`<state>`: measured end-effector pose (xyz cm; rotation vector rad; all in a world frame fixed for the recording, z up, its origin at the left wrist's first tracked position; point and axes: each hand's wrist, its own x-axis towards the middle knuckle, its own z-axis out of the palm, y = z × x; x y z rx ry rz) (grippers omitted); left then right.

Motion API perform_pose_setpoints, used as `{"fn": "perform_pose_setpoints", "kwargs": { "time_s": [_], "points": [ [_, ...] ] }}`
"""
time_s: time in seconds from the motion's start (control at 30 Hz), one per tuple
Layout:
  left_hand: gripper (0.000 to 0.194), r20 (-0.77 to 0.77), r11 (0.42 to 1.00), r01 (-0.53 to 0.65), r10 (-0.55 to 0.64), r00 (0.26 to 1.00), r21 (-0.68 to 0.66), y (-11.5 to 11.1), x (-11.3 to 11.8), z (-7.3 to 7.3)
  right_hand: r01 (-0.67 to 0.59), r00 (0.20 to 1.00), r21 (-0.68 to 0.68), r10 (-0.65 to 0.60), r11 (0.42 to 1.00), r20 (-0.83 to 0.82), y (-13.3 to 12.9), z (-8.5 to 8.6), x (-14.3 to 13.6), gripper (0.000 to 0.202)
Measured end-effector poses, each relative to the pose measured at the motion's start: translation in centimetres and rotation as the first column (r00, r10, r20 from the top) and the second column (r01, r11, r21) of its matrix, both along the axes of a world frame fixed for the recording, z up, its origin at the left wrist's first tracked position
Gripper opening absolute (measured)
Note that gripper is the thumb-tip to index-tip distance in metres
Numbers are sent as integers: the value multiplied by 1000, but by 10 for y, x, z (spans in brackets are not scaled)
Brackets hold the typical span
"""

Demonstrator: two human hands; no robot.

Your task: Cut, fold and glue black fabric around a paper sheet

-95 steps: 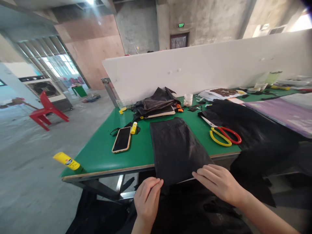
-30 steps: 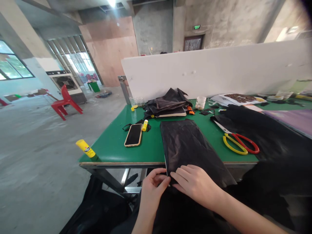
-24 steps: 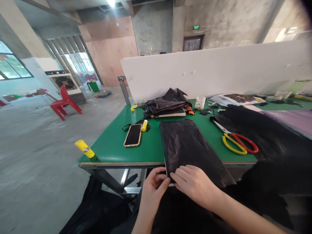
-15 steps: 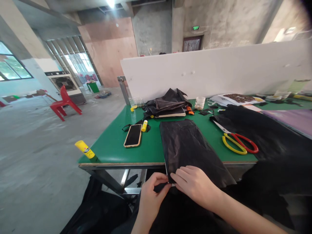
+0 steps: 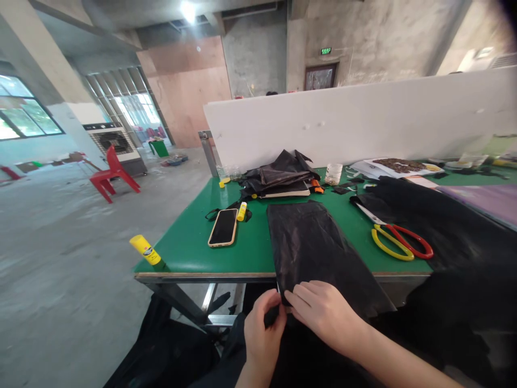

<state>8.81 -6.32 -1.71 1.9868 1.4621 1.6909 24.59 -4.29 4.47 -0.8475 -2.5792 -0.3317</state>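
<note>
A flat rectangular piece covered in wrinkled black sheet point(image 5: 305, 245) lies on the table and juts out over its front edge toward me. A thin white edge shows along its left side. My left hand point(image 5: 264, 326) pinches the near left corner between thumb and fingers. Just beside it, my right hand point(image 5: 319, 310) holds the near edge, its bent fingers on top and the thumb hidden. Scissors point(image 5: 398, 242) with one yellow and one red handle lie to the right of the piece. What the white edge belongs to is hidden under the black covering.
On the green table point(image 5: 189, 253) are a phone point(image 5: 223, 227), a small glue stick point(image 5: 242, 212) and a larger glue stick point(image 5: 146, 250) at the left corner. Behind lie folded black sheets point(image 5: 278, 172) and a plastic cup point(image 5: 333, 174). Black fabric point(image 5: 452, 226) spreads rightward; a white panel point(image 5: 343, 121) stands behind.
The view has shifted slightly, so everything sits a little lower and to the right. My left hand's fingers have drawn closer to the corner; the right hand keeps its hold.
</note>
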Motion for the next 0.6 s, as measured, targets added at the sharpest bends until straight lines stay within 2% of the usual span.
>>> {"fn": "perform_pose_setpoints", "kwargs": {
  "time_s": [0.1, 0.27, 0.43, 0.6],
  "points": [
    [26, 83, 1000, 20, -18, 996, -24, 1, 3, 1, -5, 1000, 1, 5, 1000, 6, 0, -2, 0, 11],
    [23, -116, 986, 88, -71, 991, 145, 5, -5, 6, 2, 1000, 18, -2, 1000, 9, 0, -4, -1, 11],
    [29, -241, 973, 152, -108, 965, 172, 8, -14, 10, 5, 1000, 23, -6, 1000, 8, -1, -5, -1, 10],
    [26, -322, 968, 182, -119, 939, 175, 10, -20, 15, 26, 1000, 0, -26, 1000, 3, -2, -1, -2, 9]
  ]
}}
